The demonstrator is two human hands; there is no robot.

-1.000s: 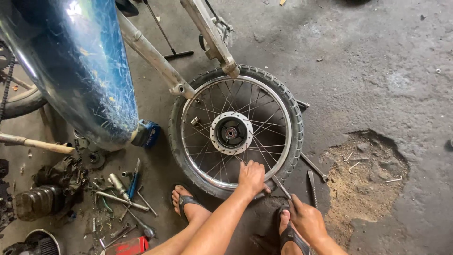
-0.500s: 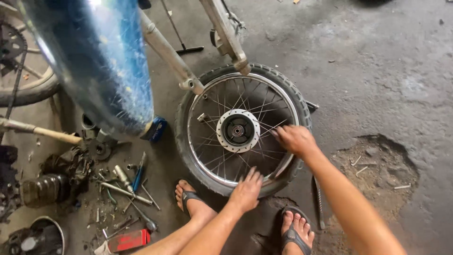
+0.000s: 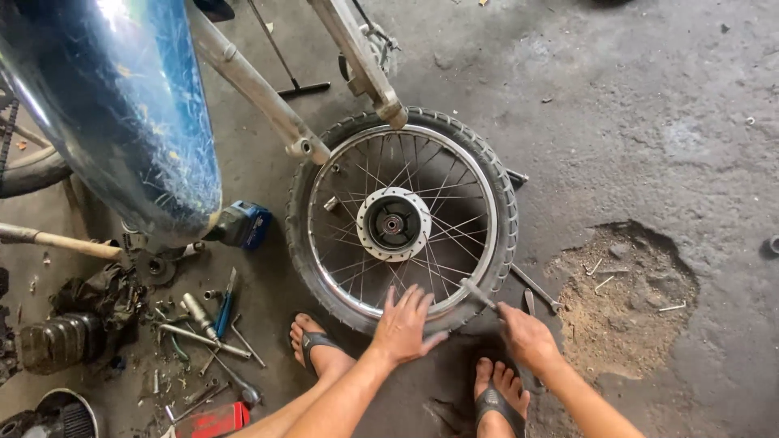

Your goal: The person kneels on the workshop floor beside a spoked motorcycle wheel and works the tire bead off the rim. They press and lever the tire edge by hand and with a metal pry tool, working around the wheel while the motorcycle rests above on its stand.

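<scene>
Nearest: two feet in sandals, left foot (image 3: 318, 347) and right foot (image 3: 497, 397), planted on the floor (image 3: 649, 97) just short of the wheel.

Left hand (image 3: 403, 326) flat, fingers spread, palm down on the near arc of the tyre (image 3: 507, 191) and rim (image 3: 324, 268). Nothing held; pressing only.

Right hand (image 3: 526, 337) just right of the left, closed round the handle end of a tyre lever (image 3: 479, 294). Lever's long axis running from the fist up and left, tip meeting the rim at the near-right edge, beside the left fingertips. Cannot tell if the tip sits under the bead or only against it.

Key relation: lever tip lying up-left of the gripping fist, close to the left hand; the right hand holds it, the left hand is as near to the tip.

Wheel lying flat on the floor, centre of scene, hub (image 3: 393, 223) facing up, spokes intact. More bars (image 3: 531, 285) poking out from under the tyre on the right.

Left of the wheel: scatter of tools (image 3: 211, 324), a blue box-like part (image 3: 243, 225), a dark greasy engine part (image 3: 57, 341).

Far: two fork legs (image 3: 357, 57) ending at the wheel's far edge, blue mudguard (image 3: 114, 105) looming far left. Right: shallow dirt hole (image 3: 625, 292) in the floor.
</scene>
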